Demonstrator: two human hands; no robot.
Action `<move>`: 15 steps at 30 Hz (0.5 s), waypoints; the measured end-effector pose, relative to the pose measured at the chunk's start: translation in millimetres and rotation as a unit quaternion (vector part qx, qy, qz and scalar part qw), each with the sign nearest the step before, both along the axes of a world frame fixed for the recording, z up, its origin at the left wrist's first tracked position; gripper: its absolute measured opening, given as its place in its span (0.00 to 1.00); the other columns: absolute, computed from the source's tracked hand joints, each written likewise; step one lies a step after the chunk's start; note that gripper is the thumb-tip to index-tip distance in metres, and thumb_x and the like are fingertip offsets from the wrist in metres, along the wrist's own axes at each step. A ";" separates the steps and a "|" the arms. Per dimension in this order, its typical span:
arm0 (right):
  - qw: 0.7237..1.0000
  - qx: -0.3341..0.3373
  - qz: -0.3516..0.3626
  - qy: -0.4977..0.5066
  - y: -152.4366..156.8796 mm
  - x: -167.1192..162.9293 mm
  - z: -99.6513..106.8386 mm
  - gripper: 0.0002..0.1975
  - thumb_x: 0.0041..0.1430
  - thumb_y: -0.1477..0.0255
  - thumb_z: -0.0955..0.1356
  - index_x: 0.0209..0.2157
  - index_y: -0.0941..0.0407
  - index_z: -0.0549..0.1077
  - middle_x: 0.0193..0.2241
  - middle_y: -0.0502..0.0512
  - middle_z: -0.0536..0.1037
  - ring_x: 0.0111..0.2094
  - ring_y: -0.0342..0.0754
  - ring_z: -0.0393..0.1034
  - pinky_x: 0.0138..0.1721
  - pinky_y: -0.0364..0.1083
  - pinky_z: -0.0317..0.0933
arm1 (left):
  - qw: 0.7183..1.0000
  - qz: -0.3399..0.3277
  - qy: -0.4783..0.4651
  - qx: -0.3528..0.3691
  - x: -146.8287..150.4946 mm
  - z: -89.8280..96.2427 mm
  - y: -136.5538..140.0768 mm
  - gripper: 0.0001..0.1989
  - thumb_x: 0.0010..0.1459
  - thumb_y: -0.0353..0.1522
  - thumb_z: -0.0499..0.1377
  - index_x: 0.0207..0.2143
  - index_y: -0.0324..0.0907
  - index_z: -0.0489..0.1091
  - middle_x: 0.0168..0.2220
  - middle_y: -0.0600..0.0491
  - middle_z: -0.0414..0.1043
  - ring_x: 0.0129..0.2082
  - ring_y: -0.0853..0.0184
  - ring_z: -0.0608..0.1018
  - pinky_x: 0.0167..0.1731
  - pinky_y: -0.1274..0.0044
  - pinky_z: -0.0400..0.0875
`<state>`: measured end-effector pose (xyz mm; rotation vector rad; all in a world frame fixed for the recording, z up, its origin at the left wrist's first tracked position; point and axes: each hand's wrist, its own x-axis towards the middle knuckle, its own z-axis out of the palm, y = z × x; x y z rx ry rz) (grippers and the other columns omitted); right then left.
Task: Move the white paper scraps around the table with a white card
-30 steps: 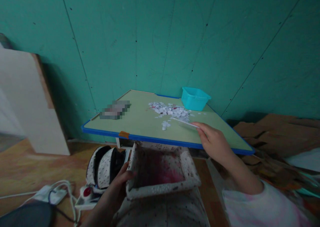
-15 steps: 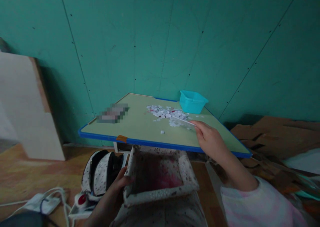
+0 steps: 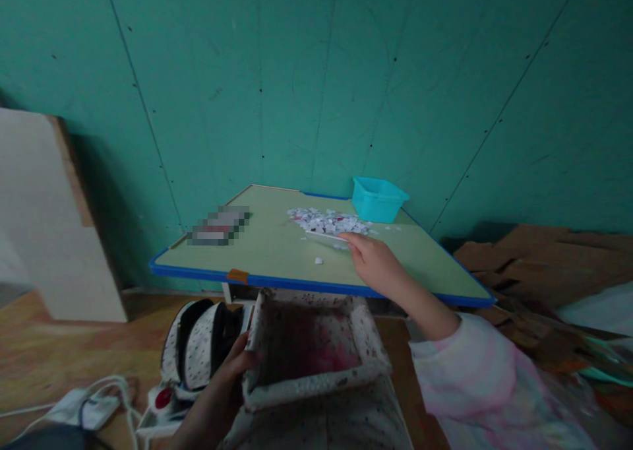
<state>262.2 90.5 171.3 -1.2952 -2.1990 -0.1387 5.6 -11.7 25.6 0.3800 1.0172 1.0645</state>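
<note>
My left hand grips the left wall of a speckled, cloth-covered bin, open at the top, with a pinkish-red patch inside. The bin stands against the near edge of a low table. In my right hand is a thin, flat, pale card, pinched at its right end. It is tilted on edge at the near side of a heap of small white paper scraps. One loose scrap lies nearer the front edge. Behind the heap, to its right, stands a turquoise plastic basket.
A blurred-out flat item lies at the table's left. On the floor at left are a speckled bag and a white power strip with cables. Cardboard is piled at right. A green wall rises behind.
My right hand has moved left with the card, along the near side of the scrap heap. My left hand stays on the bin.
</note>
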 end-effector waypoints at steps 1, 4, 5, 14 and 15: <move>1.000 -0.004 0.002 -0.006 2.3 -2.0 -0.5 0.23 0.58 0.83 0.58 0.50 0.55 0.74 0.48 0.58 0.78 0.47 0.51 0.75 0.49 0.52 0.68 | 1.000 0.000 0.002 0.002 0.5 0.3 0.4 0.36 0.42 0.32 0.65 0.56 0.49 0.62 0.41 0.50 0.80 0.44 0.50 0.79 0.36 0.68 0.74; 1.000 -0.012 0.007 -0.021 4.7 -5.2 -3.0 0.23 0.58 0.84 0.57 0.50 0.56 0.73 0.48 0.57 0.78 0.47 0.50 0.75 0.49 0.52 0.68 | 1.000 0.001 -0.001 0.006 0.9 0.6 1.0 0.36 0.42 0.32 0.65 0.56 0.49 0.62 0.40 0.50 0.80 0.45 0.49 0.79 0.37 0.67 0.75; 1.000 -0.013 0.010 -0.022 3.5 -5.2 -3.6 0.24 0.58 0.84 0.58 0.50 0.55 0.73 0.48 0.57 0.78 0.47 0.50 0.74 0.49 0.52 0.68 | 1.000 0.004 -0.004 0.004 0.9 1.1 0.9 0.36 0.42 0.32 0.65 0.56 0.49 0.61 0.40 0.50 0.80 0.45 0.48 0.79 0.37 0.67 0.75; 0.999 -0.005 0.036 0.031 -26.0 12.3 6.1 0.19 0.60 0.80 0.59 0.48 0.55 0.75 0.45 0.56 0.80 0.46 0.50 0.75 0.46 0.50 0.70 | 1.000 -0.008 -0.006 0.009 -1.6 -1.4 2.4 0.38 0.44 0.31 0.64 0.59 0.46 0.58 0.39 0.49 0.80 0.44 0.50 0.80 0.36 0.68 0.75; 0.999 0.002 0.024 0.036 -25.1 14.5 7.7 0.19 0.61 0.79 0.59 0.48 0.55 0.75 0.45 0.57 0.80 0.46 0.50 0.75 0.46 0.51 0.70 | 1.000 -0.007 -0.010 0.003 -2.4 -4.6 3.0 0.39 0.45 0.31 0.64 0.60 0.47 0.56 0.38 0.50 0.80 0.44 0.50 0.80 0.37 0.68 0.75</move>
